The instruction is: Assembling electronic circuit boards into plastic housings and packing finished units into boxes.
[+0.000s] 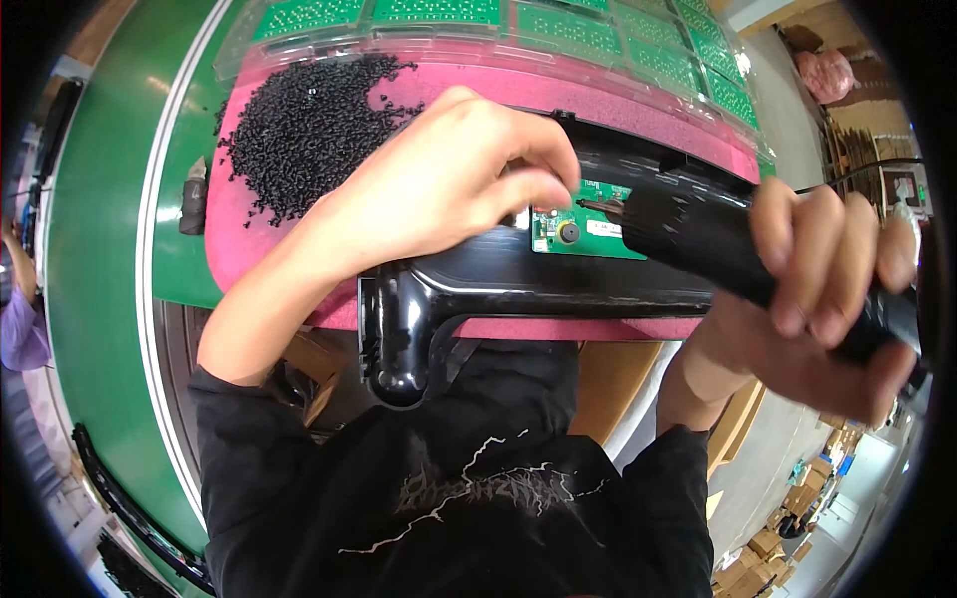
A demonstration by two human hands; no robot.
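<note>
My right hand point(822, 289) is wrapped round a black electric screwdriver point(698, 234), which lies nearly level and points left. Its bit point(598, 206) ends just above a green circuit board point(588, 242) with a small round black part on it. The board sits in a glossy black plastic housing point(478, 274) lying across the pink mat. My left hand point(469, 174) reaches over the housing, thumb and forefinger pinched close to the bit's tip. Whatever those fingers hold, if anything, is hidden.
A heap of small black screws point(309, 135) covers the left of the pink mat point(449, 80). Beyond it, clear trays point(508, 47) carry several green boards. A small dark-handled tool point(194, 199) lies on the green table point(110, 199). Cartons point(763, 548) stand on the floor at right.
</note>
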